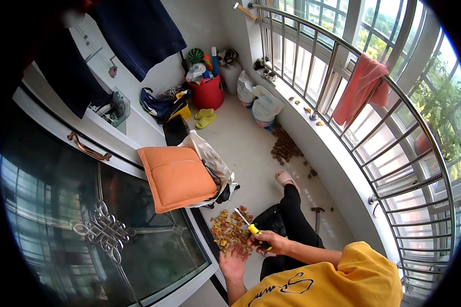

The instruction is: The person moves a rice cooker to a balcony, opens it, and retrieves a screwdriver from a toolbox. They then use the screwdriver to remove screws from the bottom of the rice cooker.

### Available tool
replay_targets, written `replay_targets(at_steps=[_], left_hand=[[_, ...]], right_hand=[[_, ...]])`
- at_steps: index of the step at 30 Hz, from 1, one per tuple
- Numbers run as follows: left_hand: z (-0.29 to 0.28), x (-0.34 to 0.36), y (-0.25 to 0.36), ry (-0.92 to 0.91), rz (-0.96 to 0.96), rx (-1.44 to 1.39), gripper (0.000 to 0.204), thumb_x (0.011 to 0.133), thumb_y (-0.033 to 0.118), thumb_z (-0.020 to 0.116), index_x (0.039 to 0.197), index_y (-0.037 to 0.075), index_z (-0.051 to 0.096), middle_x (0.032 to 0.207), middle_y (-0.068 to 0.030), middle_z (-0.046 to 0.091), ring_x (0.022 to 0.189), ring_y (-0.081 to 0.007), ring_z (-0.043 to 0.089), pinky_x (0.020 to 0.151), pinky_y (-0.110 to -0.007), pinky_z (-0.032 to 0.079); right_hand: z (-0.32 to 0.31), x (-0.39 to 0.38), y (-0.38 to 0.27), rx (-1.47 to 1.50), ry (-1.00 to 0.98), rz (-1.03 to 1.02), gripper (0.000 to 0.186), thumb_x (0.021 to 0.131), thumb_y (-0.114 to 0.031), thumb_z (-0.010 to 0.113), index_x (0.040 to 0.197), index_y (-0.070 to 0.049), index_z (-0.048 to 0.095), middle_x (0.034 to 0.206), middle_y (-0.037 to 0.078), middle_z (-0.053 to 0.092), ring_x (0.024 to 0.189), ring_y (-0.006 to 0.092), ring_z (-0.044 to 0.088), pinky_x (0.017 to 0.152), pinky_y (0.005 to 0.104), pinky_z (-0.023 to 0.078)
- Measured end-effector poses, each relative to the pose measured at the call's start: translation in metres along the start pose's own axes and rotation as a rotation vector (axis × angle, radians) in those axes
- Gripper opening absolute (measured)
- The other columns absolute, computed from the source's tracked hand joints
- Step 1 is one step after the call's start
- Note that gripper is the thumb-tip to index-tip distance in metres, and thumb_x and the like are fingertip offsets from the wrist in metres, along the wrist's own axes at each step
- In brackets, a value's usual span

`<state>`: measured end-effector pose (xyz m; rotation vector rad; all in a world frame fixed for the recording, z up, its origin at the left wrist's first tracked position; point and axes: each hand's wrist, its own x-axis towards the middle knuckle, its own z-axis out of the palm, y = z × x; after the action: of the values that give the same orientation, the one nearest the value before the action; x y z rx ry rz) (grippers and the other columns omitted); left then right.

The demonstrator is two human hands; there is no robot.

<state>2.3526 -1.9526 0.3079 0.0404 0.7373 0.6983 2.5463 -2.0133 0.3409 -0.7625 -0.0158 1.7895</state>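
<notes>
My right hand [271, 241] is wrapped round the yellow-and-black handle of a screwdriver [253, 229]. Its bare metal shaft points forward and to the left, above a pile of yellow, orange and brown broken pieces [225, 227] on the floor, whose kind I cannot make out. My left hand [233, 261] lies at the near edge of that pile with its fingers spread, and nothing shows in it. Just beyond my right hand, a black bag-like thing [271, 219] rests beside my legs.
A hammer [317, 217] lies right of my leg. Many round brown nut-like things [284, 146] are heaped along the low wall. An orange cushion [176, 176] sits left, by the glass door [138, 235]. Further off are green slippers [206, 118], a red bucket [208, 94] and white bags [266, 105].
</notes>
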Motion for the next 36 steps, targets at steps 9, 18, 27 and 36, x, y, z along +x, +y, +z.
replay_targets(at_steps=[9, 18, 27, 36], left_hand=[[0.055, 0.154, -0.023, -0.403, -0.112, -0.474, 0.050, 0.090, 0.039, 0.030, 0.114, 0.001, 0.053, 0.112, -0.0134, 0.053, 0.102, -0.0281, 0.047, 0.095, -0.041, 0.032], [0.274, 0.292, 0.006, 0.014, -0.060, -0.209, 0.033, 0.090, 0.025, 0.045, 0.113, 0.003, 0.053, 0.103, -0.0094, 0.058, 0.095, -0.0229, 0.054, 0.088, -0.039, 0.042], [0.290, 0.380, 0.051, 0.318, -0.087, -0.133, 0.013, 0.088, 0.015, 0.050, 0.093, 0.005, 0.056, 0.086, -0.0056, 0.056, 0.079, -0.0181, 0.053, 0.074, -0.031, 0.045], [0.284, 0.491, 0.152, 0.479, -0.078, -0.284, 0.013, 0.085, 0.013, 0.052, 0.092, 0.003, 0.059, 0.086, -0.0054, 0.060, 0.081, -0.0184, 0.056, 0.075, -0.031, 0.046]], right_hand=[[-0.033, 0.120, -0.122, -0.185, 0.002, 0.206, 0.036, 0.087, -0.029, 0.055, 0.111, -0.003, 0.055, 0.098, 0.004, 0.058, 0.092, 0.0104, 0.051, 0.081, 0.0243, 0.040], [-0.150, 0.197, -0.368, -0.430, 0.515, -0.042, 0.030, 0.087, -0.028, 0.054, 0.104, -0.004, 0.046, 0.077, 0.005, 0.057, 0.059, 0.0132, 0.059, 0.047, 0.0252, 0.048], [-0.155, 0.244, -0.470, -0.227, 0.524, 0.063, 0.020, 0.087, -0.025, 0.049, 0.094, -0.006, 0.050, 0.071, 0.003, 0.050, 0.053, 0.0104, 0.047, 0.044, 0.0247, 0.038], [-0.125, 0.389, -0.546, -0.113, 0.369, 0.168, 0.024, 0.091, -0.023, 0.039, 0.105, -0.006, 0.047, 0.077, 0.005, 0.053, 0.059, 0.0141, 0.051, 0.052, 0.0278, 0.044]])
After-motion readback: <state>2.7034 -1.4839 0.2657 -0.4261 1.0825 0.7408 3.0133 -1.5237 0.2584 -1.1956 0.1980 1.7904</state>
